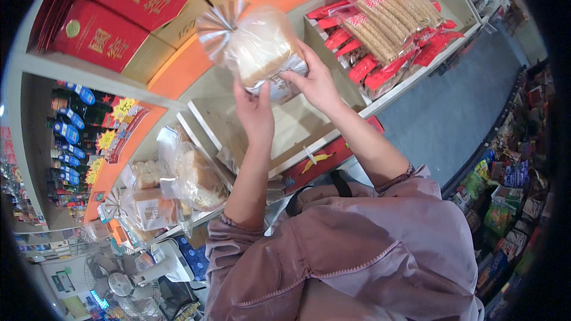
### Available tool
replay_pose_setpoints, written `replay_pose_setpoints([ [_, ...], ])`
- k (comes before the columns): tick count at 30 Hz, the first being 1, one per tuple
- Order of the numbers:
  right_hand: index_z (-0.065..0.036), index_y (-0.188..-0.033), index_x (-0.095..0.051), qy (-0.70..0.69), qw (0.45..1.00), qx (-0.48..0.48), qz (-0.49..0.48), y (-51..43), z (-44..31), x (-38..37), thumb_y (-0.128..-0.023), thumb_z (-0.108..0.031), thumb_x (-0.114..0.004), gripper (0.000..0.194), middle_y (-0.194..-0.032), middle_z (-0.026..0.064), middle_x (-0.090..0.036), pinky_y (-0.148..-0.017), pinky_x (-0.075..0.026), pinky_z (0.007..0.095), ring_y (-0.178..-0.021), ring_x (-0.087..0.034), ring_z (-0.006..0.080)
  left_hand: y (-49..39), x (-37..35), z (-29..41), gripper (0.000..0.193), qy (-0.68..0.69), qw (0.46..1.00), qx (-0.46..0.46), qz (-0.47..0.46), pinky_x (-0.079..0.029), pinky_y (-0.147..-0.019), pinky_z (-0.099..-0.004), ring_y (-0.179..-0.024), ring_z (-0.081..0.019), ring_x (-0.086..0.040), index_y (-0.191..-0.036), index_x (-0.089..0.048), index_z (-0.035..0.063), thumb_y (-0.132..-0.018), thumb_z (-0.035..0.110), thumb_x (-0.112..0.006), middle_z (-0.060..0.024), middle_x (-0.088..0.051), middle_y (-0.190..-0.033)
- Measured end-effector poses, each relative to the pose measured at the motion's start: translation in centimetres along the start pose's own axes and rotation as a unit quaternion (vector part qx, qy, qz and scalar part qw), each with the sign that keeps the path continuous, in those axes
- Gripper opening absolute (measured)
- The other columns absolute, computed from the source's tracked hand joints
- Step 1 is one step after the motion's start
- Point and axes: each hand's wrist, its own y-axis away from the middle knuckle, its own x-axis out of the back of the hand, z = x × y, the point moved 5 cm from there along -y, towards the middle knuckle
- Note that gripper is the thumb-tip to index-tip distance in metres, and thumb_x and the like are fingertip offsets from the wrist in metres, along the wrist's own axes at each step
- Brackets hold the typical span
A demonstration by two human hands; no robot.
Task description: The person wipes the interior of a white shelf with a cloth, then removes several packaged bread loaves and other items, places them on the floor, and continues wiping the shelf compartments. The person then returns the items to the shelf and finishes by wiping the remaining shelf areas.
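A loaf of sliced white bread in a clear plastic bag is held up between both my hands. The bag's gathered, striped end fans out at the upper left. My left hand grips the loaf's lower left corner, and my right hand wraps its right side with the thumb across the printed part. Below the loaf is a white wooden bin. To its right, clear bags of long sesame-coated sticks lie piled on red-edged packets in another compartment.
More bagged bread sits on the shelf at left. Red gift boxes stand above an orange shelf band. Bottles with blue tags fill the left shelf. A fan stands lower left; packaged goods line the right across the grey floor.
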Motion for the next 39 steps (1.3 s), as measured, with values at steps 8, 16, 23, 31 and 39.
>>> replay_pose_setpoints([
  [8,0.001,-0.144,-0.032,0.066,0.969,-0.212,0.105,2.7,11.3,2.3,-0.080,-0.008,-0.070,0.075,-0.137,0.0223,-0.046,-0.105,-0.036,0.0385,-0.126,-0.046,0.0309,-2.5,-4.0,-16.4,0.071,-0.143,0.986,0.073,0.032,-0.042,-0.099,-0.0360,-0.118,-0.0260,-0.053,-0.139,-0.031,-0.0035,-0.082,0.012,-0.070,-0.0197,-0.050,-0.131],
  [16,-0.007,-0.150,-0.017,-0.298,0.842,-0.433,0.123,6.4,14.4,0.8,-0.090,0.000,-0.048,0.068,-0.148,0.0093,-0.035,-0.093,-0.041,0.0334,-0.120,-0.046,0.0168,-1.5,-5.7,-19.5,0.071,-0.066,0.978,0.187,-0.064,-0.041,-0.100,-0.0403,-0.122,-0.0300,-0.051,-0.137,-0.036,-0.0011,-0.080,0.020,-0.072,-0.0200,-0.046,-0.137],
  [23,-0.006,-0.142,-0.030,-0.367,0.774,-0.487,0.170,9.0,12.8,0.0,-0.088,-0.002,-0.052,0.058,-0.135,0.0073,-0.044,-0.093,-0.043,0.0333,-0.113,-0.051,0.0190,2.4,-2.3,-12.4,0.074,-0.189,0.954,0.206,-0.112,-0.041,-0.102,-0.0389,-0.129,-0.0279,-0.046,-0.142,-0.036,0.0049,-0.079,0.010,-0.074,-0.0136,-0.043,-0.143],
  [31,-0.005,-0.121,-0.057,-0.340,0.833,-0.436,-0.023,11.4,2.9,-5.8,-0.096,-0.013,-0.055,0.026,-0.105,0.0039,-0.059,-0.080,-0.045,0.0278,-0.091,-0.056,0.0115,13.8,12.5,5.7,0.041,-0.395,0.903,-0.164,0.029,-0.048,-0.087,-0.0406,-0.105,-0.0319,-0.059,-0.111,-0.063,0.0061,-0.072,0.006,-0.075,-0.0138,-0.061,-0.113],
  [39,0.000,-0.112,-0.057,-0.371,0.868,-0.299,-0.136,13.1,-6.3,-15.7,-0.096,-0.006,-0.051,0.018,-0.100,0.0044,-0.057,-0.075,-0.043,0.0247,-0.080,-0.050,0.0112,20.3,44.4,8.0,0.085,-0.387,0.760,-0.091,0.514,-0.036,-0.103,-0.0392,-0.122,-0.0311,-0.042,-0.140,-0.030,-0.0003,-0.073,0.015,-0.080,-0.0181,-0.038,-0.134],
])
